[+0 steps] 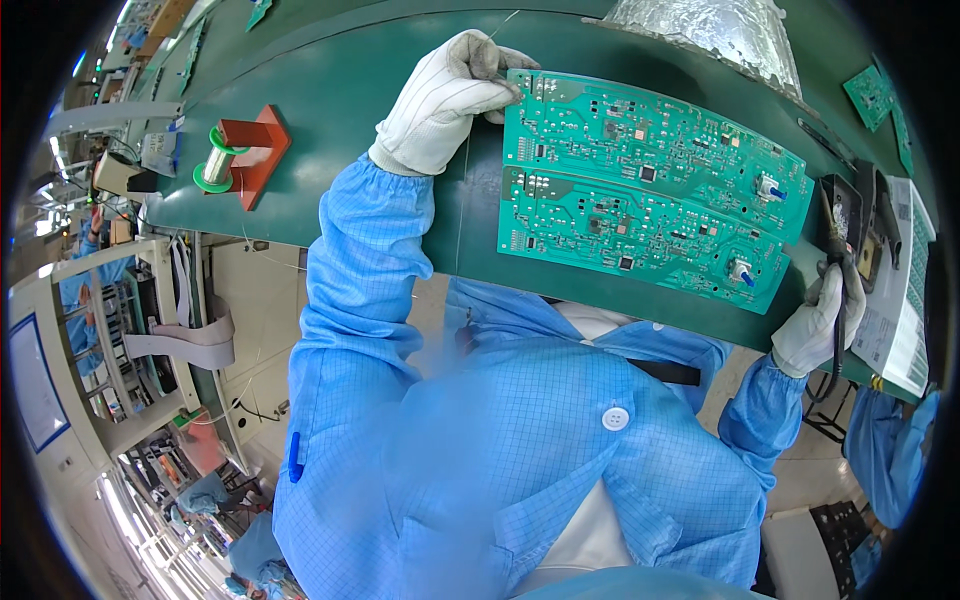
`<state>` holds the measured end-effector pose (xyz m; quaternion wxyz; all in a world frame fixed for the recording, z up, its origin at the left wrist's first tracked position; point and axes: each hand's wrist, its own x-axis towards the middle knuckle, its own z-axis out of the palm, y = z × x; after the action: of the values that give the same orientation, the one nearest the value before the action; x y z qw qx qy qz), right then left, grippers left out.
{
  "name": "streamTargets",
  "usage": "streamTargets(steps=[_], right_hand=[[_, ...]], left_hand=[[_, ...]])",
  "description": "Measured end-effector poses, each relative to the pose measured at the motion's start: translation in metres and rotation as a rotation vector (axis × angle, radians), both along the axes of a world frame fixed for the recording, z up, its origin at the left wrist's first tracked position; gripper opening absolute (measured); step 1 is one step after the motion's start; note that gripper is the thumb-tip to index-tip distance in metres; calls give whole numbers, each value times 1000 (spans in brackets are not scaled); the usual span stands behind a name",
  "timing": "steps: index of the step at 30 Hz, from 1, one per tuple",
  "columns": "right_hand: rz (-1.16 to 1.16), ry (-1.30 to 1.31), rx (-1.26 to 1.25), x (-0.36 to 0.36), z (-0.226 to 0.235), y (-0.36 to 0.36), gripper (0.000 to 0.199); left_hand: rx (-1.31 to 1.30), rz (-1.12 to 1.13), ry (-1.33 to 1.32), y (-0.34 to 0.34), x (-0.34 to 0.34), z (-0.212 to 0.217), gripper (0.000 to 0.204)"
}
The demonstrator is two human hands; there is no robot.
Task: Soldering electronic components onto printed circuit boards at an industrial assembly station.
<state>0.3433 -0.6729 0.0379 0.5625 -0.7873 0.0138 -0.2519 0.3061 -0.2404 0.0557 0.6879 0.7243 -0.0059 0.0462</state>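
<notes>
My left hand [450,105], in a white glove with greyed fingertips, is closed in a pinch at the upper left corner of a green circuit board panel [650,185]. A thin solder wire [505,24] sticks out above its fingers. The panel lies on the table as two long joined boards, small parts and a blue-shafted knob facing up. At the right, my gloved right hand [822,318] grips a soldering iron [837,245] by its dark handle. The iron's front end points away from me, at a dark iron holder [845,205].
A spool of solder wire [218,165] sits on a red-brown stand [265,155] at the left of the green table [340,110]. Foil-covered material [710,35] lies at the back. Tweezers [825,142], printed sheets [905,290] and more boards [868,97] are at the right.
</notes>
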Motion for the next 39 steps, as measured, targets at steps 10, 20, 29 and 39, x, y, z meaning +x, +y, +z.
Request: streamTargets(steps=[10,20,29,39], right_hand=[[-11,33,49,1,3,2,23],[-67,19,131,-1,15,-7,27],[-310,-88,-85,36,74,-87,27],[-229,253,250,93,46,-84,30]], left_hand=[[18,13,60,-5,-3,7,30],[-52,8,59,-10,2,2,28],[-50,46,71,2,-6,-2,25],[-86,44,63,2,-11,-1,23]])
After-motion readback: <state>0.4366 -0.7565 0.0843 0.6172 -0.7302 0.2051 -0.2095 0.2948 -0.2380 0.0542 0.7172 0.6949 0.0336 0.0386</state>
